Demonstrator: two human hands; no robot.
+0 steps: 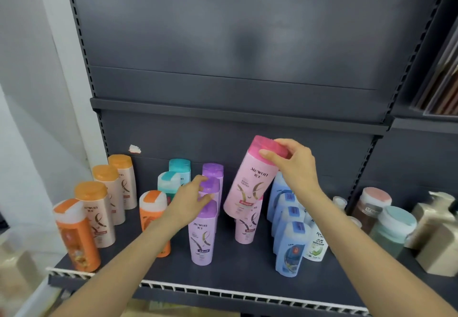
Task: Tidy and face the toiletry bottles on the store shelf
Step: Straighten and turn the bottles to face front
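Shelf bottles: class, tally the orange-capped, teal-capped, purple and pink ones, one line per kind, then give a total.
Orange-capped bottles: 5
Teal-capped bottles: 2
Purple bottles: 3
Pink bottles: 2
Total: 12

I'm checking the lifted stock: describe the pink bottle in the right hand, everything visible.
The pink bottle is pale pink glossy plastic with a darker pink flat cap and a printed label with gold curved strokes and a small red band low down. It is lifted off the shelf and tilted, cap to the right. The right hand grips it at the cap. Its base hangs in front of another pink bottle standing below.
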